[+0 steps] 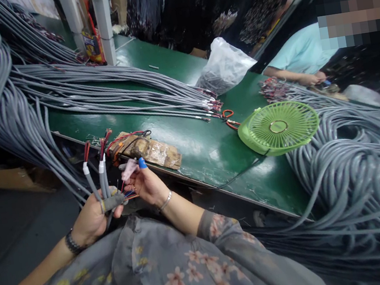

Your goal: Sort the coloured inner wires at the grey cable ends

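The person's left hand (92, 217) is closed around several grey cables (103, 180), their stripped ends upright in front of the green table (205, 152). The right hand (146, 187), fingers half curled, is beside coloured wires (131, 195); whether it pinches them cannot be told. Beyond lie a brown block (158, 153), a green fan (278, 127) and a plastic bag (226, 61).

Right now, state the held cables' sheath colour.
Grey; the cables in the left hand show best in the head view.
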`<state>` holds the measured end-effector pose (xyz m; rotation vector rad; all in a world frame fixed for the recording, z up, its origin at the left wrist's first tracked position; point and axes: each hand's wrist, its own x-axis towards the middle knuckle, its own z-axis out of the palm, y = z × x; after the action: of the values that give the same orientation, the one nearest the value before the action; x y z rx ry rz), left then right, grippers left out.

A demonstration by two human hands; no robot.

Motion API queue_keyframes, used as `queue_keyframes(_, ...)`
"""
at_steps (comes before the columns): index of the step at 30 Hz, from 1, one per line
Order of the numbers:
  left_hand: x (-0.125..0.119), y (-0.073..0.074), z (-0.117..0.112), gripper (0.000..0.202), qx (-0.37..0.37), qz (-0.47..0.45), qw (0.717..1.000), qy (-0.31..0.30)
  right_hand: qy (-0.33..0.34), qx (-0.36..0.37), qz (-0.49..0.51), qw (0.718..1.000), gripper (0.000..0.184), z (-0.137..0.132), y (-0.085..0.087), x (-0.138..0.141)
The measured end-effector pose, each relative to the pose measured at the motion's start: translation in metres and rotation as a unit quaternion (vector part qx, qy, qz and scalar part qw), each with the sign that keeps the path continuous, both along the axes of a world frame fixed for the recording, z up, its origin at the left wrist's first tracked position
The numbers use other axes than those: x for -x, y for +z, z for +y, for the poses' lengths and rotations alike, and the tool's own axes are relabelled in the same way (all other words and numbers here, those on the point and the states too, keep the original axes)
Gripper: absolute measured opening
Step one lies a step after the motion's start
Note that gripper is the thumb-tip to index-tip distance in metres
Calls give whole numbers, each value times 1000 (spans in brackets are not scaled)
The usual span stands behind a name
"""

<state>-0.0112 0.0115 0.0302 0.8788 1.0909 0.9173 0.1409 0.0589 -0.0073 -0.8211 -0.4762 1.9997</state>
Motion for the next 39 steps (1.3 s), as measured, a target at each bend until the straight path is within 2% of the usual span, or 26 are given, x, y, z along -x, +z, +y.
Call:
queue_keyframes(3,-2,6,-6,46,-30,19,999,20,-26,-23,-15,999,40,-2,0,-1)
queue_keyframes(7,-7,7,-9,46,-53,29,996,59,-38,-39,-20,998,41,-5,1,0)
queue_keyframes(15,-14,3,-9,40,-38,25,996,77,-75,-69,-91,991,43,-7,0,3)
queue_keyframes(20,-14,-1,-7,40,-32,27,997,66,-40,-19,-39,998,45,-1,-2,7)
queue_keyframes(25,-14,-5,-7,38,-39,30,997,67,-65,21,-8,998,42,2,-2,11)
queue_keyframes(31,-15,-7,-6,43,-31,28,997,70,-72,36,7,997,46,0,-1,13)
queue_keyframes(36,-12,-4,-11,44,-58,47,995,69,-40,31,7,999,54,0,0,9)
queue_keyframes(39,-10,-2,-15,43,-48,46,995,72,-26,17,5,1000,52,-1,2,5)
